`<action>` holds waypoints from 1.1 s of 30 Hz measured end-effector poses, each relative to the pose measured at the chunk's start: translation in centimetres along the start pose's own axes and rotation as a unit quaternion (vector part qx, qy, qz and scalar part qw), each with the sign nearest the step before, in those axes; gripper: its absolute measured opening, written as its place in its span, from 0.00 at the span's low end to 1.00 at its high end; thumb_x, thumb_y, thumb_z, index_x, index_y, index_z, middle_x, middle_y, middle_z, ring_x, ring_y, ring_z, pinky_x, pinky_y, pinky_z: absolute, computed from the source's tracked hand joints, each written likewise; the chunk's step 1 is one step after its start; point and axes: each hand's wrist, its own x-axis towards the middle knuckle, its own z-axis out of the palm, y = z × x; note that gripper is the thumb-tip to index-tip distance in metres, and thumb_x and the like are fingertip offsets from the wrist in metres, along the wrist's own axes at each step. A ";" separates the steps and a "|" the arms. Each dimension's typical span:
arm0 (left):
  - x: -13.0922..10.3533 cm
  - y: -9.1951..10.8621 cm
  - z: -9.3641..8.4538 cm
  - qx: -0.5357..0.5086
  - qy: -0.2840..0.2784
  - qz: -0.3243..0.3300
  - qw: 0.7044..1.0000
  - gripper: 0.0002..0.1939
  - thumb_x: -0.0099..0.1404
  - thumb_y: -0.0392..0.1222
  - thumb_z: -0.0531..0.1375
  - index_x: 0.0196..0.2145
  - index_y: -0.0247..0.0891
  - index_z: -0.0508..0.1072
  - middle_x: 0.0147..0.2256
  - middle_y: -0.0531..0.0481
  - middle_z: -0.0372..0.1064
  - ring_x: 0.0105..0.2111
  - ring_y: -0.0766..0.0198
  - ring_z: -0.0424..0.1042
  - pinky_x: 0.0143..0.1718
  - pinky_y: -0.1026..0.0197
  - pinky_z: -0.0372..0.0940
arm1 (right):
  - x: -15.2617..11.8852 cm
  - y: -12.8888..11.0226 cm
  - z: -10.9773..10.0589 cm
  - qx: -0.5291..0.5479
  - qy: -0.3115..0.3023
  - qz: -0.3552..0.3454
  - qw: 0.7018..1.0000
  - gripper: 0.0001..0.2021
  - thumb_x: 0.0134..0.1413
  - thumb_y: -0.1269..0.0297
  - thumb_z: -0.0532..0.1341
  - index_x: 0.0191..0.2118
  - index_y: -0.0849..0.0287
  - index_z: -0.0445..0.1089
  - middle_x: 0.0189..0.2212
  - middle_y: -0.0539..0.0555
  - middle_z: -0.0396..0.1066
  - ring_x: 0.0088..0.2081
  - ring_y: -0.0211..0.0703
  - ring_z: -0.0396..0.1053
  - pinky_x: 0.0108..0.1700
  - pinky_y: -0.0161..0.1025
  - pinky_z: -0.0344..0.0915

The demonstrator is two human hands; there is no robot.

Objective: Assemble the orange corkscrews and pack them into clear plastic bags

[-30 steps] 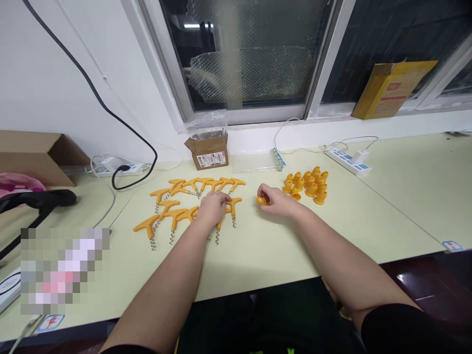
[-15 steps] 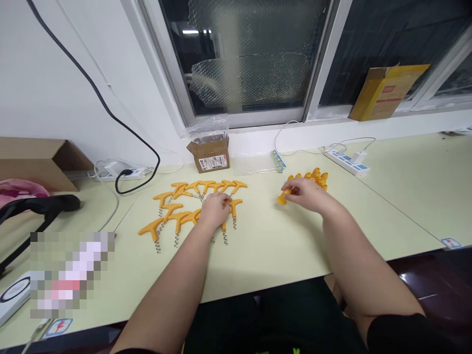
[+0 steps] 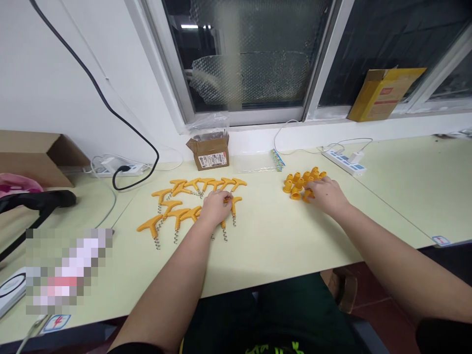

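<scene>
Placing yellow cap, likely: right hand pinches it; next needs clean release. Left hand at T-handle corkscrews, grip unclear.

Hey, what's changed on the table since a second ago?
The right hand moved rightward, carrying a yellow cap to the other caps; whether it has let go is unclear. The left hand stayed at the corkscrews.
</scene>
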 end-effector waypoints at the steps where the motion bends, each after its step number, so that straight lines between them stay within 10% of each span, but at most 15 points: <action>1: 0.0 0.0 0.0 0.002 0.000 0.001 1.000 0.08 0.66 0.38 0.60 0.41 0.42 0.79 0.44 0.45 0.78 0.50 0.48 0.72 0.54 0.46 0.67 | 0.0 -0.2 0.2 -0.009 0.022 0.001 1.000 0.12 0.54 0.62 0.63 0.44 0.58 0.75 0.43 0.65 0.77 0.48 0.64 0.66 0.47 0.55 0.63; 13: -0.1 0.4 -0.3 -0.002 -0.001 -0.005 1.000 0.08 0.66 0.40 0.60 0.40 0.43 0.79 0.44 0.45 0.78 0.50 0.48 0.72 0.54 0.47 0.67 | -2.8 -4.6 2.2 -0.007 0.063 -0.074 0.995 0.10 0.62 0.66 0.55 0.36 0.56 0.74 0.35 0.62 0.72 0.42 0.61 0.69 0.45 0.59 0.65; 21: -0.1 0.4 -0.1 -0.008 0.004 0.000 1.000 0.07 0.66 0.39 0.61 0.40 0.43 0.79 0.43 0.45 0.78 0.50 0.48 0.72 0.55 0.45 0.66 | -6.7 -6.1 2.8 0.093 0.061 -0.095 0.989 0.11 0.67 0.65 0.52 0.41 0.54 0.72 0.47 0.62 0.69 0.42 0.55 0.72 0.41 0.51 0.72; 33: -0.3 0.4 -0.1 -0.019 0.006 0.000 1.000 0.07 0.67 0.43 0.60 0.40 0.45 0.79 0.44 0.46 0.78 0.51 0.48 0.72 0.55 0.45 0.67 | -10.1 -4.7 2.6 0.294 0.057 -0.043 0.953 0.02 0.61 0.60 0.60 0.37 0.47 0.69 0.44 0.64 0.70 0.44 0.64 0.74 0.44 0.58 0.72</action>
